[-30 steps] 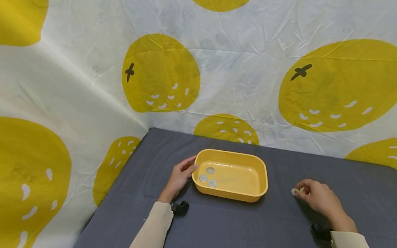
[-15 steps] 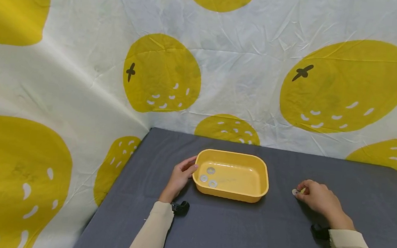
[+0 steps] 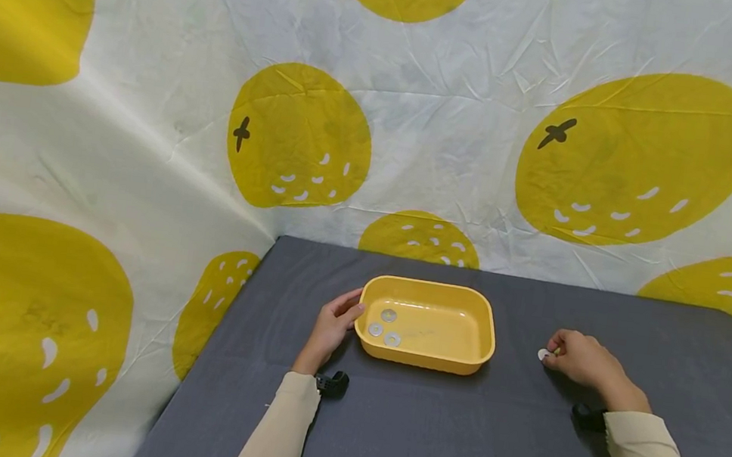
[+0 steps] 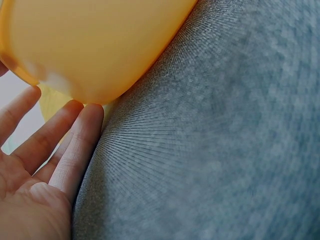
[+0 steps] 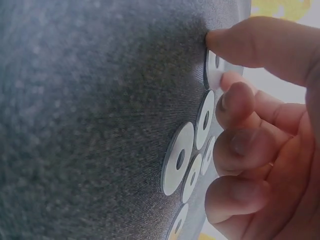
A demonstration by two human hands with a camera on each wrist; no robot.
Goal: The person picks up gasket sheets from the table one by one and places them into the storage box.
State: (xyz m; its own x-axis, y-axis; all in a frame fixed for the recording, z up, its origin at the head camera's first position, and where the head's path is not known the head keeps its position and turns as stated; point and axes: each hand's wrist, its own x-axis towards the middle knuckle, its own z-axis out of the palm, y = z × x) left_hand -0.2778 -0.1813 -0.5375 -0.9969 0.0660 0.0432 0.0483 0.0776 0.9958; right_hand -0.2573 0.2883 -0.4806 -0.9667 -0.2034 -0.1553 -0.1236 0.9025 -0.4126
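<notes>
A shallow yellow plastic tray [image 3: 425, 331], rectangular with rounded corners and a rolled rim, is set on a table covered in dark grey ribbed cloth [image 3: 450, 437]. Three flat metal washers [image 3: 385, 325] with centre holes are seen lying at the left end of its smooth floor.

The left hand [image 3: 332, 327] is laid against the tray's left end wall. In the left wrist view its fingers [image 4: 75, 145] are seen nearly straight and relaxed, the tips touching the curved underside of the tray wall [image 4: 95, 45]; nothing is gripped.

The right hand [image 3: 586, 360] is lowered onto the cloth well to the right of the tray, apart from it. In the right wrist view a small cluster of loose washers [image 5: 192, 160] is shown on the cloth under the curled fingers [image 5: 240, 145]: thin, pale, matt discs, several overlapping one another. One washer [image 5: 214, 67] at the far end of the cluster is pressed between the thumb tip and the index finger, and appears to be tipped up on its edge, though the close, dim view leaves that uncertain. From the head view only one pale disc [image 3: 543, 354] is made out at the fingertips.

Cream-coloured sleeves [image 3: 279, 431] are worn on both forearms, and a crumpled white backdrop with large yellow fruit shapes [image 3: 298, 136] is hung behind the table.
</notes>
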